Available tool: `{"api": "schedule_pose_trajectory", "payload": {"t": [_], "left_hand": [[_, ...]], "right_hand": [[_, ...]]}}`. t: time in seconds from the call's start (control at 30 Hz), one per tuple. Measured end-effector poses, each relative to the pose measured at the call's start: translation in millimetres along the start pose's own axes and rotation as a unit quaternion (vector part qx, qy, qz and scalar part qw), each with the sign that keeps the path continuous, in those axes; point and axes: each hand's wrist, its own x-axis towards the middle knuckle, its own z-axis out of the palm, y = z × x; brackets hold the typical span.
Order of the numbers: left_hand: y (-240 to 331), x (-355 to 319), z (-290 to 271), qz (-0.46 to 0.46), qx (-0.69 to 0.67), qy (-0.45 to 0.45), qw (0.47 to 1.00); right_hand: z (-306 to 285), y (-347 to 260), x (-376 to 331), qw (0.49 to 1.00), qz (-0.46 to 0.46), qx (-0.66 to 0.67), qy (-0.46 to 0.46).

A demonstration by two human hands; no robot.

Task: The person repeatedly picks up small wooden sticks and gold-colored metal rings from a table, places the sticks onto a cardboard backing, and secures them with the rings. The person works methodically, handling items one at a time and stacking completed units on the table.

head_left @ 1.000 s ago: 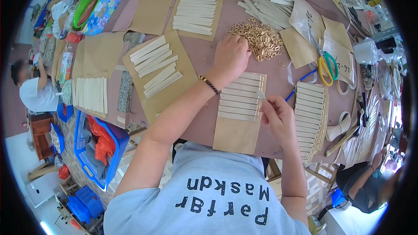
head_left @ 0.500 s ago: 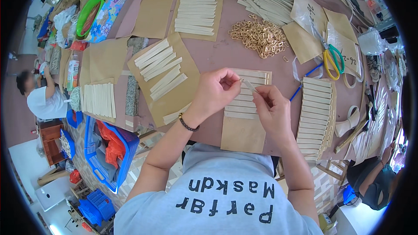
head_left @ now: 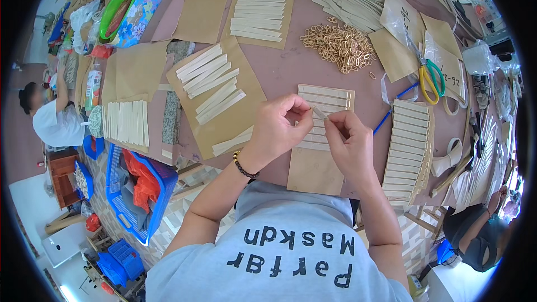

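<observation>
My left hand (head_left: 281, 126), with a beaded bracelet at its wrist, is closed in a pinch. At its fingertips is a small gold ring (head_left: 312, 108), barely visible. My right hand (head_left: 351, 137) pinches the other end of a short pale strip (head_left: 319, 112), which spans between the two hands with its far end at the ring. Both hands hover over a brown card (head_left: 316, 171) that carries a row of pale strips (head_left: 324, 94); the hands hide part of that row.
A heap of gold rings (head_left: 341, 47) lies beyond the hands. Cards of strips (head_left: 408, 151) are at right and left (head_left: 212, 86). Yellow-and-green scissors (head_left: 429, 81) and a blue pen (head_left: 382, 121) lie at right. Loose strips (head_left: 349, 8) pile at the back. Other people work at both sides.
The view has shifted slightly. Both hands keep their pinch on the strip and ring, with the fingertips a little lower over the card.
</observation>
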Motion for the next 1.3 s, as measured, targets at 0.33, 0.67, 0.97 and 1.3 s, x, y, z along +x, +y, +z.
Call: {"api": "schedule_pose_trajectory", "payload": {"t": [0.33,0.67,0.97,1.3], "left_hand": [[5,-4,-1,0.053,0.068,0.004,0.996],[3,-5,6,0.062,0.078,0.019,0.995],[-1,-6,5,0.138,0.137,0.003,0.981],[1,-12,11,0.114,0.092,0.003,0.989]], "right_hand": [[1,3,-3,0.998,-0.043,-0.035,0.021],[3,2,-6,0.997,-0.049,-0.056,0.015],[2,2,-2,0.997,-0.047,-0.052,0.013],[7,6,-1,0.999,-0.029,-0.018,-0.004]]}}
